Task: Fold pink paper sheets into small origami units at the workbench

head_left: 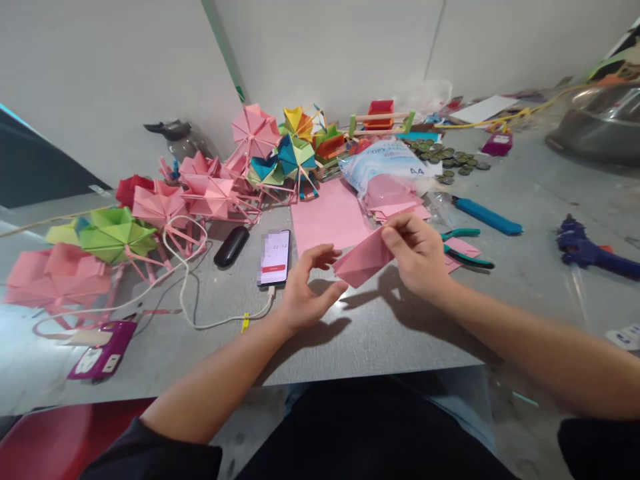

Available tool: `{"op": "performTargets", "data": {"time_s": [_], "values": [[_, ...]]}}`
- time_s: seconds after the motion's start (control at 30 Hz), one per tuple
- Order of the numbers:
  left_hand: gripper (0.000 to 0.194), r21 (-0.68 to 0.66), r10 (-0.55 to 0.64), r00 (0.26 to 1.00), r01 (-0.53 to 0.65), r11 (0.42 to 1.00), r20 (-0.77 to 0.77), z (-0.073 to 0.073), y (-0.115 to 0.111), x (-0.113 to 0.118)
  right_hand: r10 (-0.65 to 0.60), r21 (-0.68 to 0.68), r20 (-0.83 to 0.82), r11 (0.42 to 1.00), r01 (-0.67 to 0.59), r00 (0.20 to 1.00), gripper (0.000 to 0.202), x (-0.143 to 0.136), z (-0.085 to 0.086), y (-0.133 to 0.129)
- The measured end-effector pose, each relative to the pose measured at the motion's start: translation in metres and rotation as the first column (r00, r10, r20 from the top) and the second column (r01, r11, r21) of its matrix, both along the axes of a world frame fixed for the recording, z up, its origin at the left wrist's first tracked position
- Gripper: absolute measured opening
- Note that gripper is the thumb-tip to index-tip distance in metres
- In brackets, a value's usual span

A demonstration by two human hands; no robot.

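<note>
A folded strip of pink paper (364, 259) is pinched at its right end by my right hand (417, 253), above the table's front part. At the strip's left end is my left hand (313, 287), its thumb and fingers apart with a gap between them. A flat pink sheet (327, 215) lies on the table behind the strip. Left of my left hand rests a phone (275, 257) with a cable plugged in. Teal-handled pliers (467, 257) lie beyond my right hand, over some pink paper pieces.
Folded paper umbrellas (207, 193) crowd the left and back. A plastic A4 paper bag (385, 167) stands behind the pink sheet. On the right are a blue-handled cutter (487, 216), a dark blue glue gun (595, 250) and coins (457, 160). A black case (231, 247) sits left of the phone.
</note>
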State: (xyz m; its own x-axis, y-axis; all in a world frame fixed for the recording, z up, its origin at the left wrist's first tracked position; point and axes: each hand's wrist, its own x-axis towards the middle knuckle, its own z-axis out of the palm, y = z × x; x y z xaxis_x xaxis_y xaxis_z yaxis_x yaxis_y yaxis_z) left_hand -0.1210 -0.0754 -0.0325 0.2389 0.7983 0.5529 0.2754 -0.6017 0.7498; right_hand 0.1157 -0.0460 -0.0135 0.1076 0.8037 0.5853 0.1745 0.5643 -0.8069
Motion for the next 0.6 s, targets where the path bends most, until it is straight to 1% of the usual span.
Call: {"op": "performTargets", "data": {"time_s": [0.03,0.1,0.13,0.2,0.23,0.37,0.43,0.5,0.6], "values": [[0.049,-0.03,-0.008,1.0,0.008,1.0,-0.015,0.001,-0.002,0.001,0.03,-0.043,-0.009,0.999,-0.03,1.0,0.02,-0.003,-0.003,-0.002],[0.026,-0.109,-0.036,0.997,0.028,0.994,-0.069,0.003,-0.005,0.004,0.06,-0.098,-0.018,0.993,-0.062,0.998,0.021,-0.009,-0.006,-0.007],[0.019,-0.151,-0.049,0.995,0.035,0.988,-0.091,0.005,-0.007,0.005,0.07,-0.118,-0.021,0.99,-0.072,0.997,0.023,-0.011,-0.007,-0.009],[0.021,-0.216,-0.051,0.994,0.029,0.976,-0.097,0.007,-0.008,0.007,0.093,-0.147,-0.028,0.984,-0.096,0.995,0.027,-0.012,-0.007,-0.012],[0.021,-0.236,-0.033,0.996,0.012,0.972,-0.087,0.008,-0.008,0.007,0.111,-0.159,-0.034,0.981,-0.115,0.993,0.03,-0.012,-0.007,-0.012],[0.019,-0.275,0.059,0.998,-0.064,0.959,-0.028,0.012,-0.007,0.007,0.207,-0.201,-0.049,0.956,-0.212,0.977,0.048,-0.009,-0.008,-0.009],[0.021,-0.296,0.083,0.997,-0.078,0.952,0.005,0.012,-0.006,0.007,0.219,-0.208,-0.029,0.953,-0.22,0.975,0.052,-0.007,-0.009,-0.006],[0.022,-0.321,0.096,0.995,-0.08,0.944,0.035,0.011,-0.005,0.006,0.2,-0.198,0.008,0.961,-0.194,0.98,0.05,-0.005,-0.009,-0.005],[0.019,-0.322,0.078,0.997,-0.067,0.944,0.02,0.007,-0.002,0.005,0.151,-0.135,0.106,0.981,-0.136,0.983,0.037,-0.002,-0.01,-0.004]]}}
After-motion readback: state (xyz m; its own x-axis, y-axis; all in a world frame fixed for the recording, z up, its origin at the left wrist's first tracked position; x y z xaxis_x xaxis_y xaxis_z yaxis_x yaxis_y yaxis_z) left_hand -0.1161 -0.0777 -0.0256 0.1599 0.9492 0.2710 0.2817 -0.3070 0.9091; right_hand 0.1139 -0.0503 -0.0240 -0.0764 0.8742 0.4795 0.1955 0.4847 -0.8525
